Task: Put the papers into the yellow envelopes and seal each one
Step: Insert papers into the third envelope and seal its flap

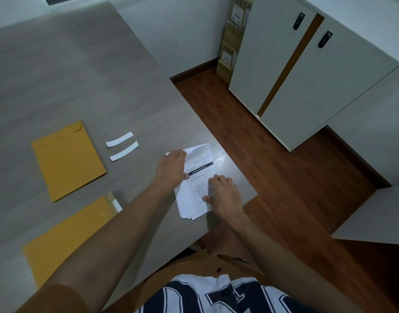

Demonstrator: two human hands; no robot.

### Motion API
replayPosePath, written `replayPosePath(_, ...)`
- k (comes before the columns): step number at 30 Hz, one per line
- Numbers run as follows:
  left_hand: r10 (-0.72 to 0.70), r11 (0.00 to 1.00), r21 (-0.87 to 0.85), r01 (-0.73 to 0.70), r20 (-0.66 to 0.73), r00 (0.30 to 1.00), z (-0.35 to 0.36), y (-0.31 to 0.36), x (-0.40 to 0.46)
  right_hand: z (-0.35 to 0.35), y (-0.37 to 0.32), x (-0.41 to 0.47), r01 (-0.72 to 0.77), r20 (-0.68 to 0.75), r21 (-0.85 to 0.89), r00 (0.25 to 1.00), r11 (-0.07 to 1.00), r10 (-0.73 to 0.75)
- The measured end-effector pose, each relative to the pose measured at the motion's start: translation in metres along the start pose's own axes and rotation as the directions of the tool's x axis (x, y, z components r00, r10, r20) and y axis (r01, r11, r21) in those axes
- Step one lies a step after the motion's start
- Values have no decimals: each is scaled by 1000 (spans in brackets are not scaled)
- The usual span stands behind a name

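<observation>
Paper-sorting step, by the look of it: the left hand (pixel 171 168) is pinching and lifting the top sheet's far corner off the stack of papers (pixel 195 188) near the table's (pixel 81 75) right edge, while the right hand (pixel 223 195) is pressing flat-fingered on the stack. Two yellow envelopes, far (pixel 67 161) and near (pixel 67 240), are lying well to the left, beside two white strips (pixel 123 145). The next move is likely calling for separating one sheet cleanly and carrying it to an envelope.

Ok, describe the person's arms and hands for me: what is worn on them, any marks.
Both forearms are bare to the bottom edge of the view, with no sleeve on either one. The left hand has no ring, watch or glove that shows. The right hand may carry a thin ring on one finger, too small to confirm. No watches, straps or markings are visible.
</observation>
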State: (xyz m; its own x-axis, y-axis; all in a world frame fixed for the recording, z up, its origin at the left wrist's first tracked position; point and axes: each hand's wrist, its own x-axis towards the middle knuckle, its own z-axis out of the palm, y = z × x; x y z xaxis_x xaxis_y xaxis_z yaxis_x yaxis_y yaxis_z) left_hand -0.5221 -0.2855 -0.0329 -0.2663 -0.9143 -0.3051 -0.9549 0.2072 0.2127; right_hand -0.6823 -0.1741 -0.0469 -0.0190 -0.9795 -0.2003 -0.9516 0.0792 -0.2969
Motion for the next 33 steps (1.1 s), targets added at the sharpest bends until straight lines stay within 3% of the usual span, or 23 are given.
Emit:
replayPosePath(11, -6, 999, -51, 5, -15, 1000, 1, 2, -1, -1, 1, -2, 18, 8, 29, 1000, 999, -18)
replayPosePath(16, -15, 999, 32, 17, -56, 998, -7, 5, 5, -1, 1, -3, 25, 4, 35, 1000, 999, -25)
replayPosePath(27, -59, 998, 15, 59, -36, 998, -2, 7, 12, -1, 2, -4, 44, 5, 45, 999, 998, -44)
replayPosePath(33, 19, 995, 102, -4, -143, 990, -5, 10, 17, 0, 3, -4, 49, -1, 48, 999, 998, -49)
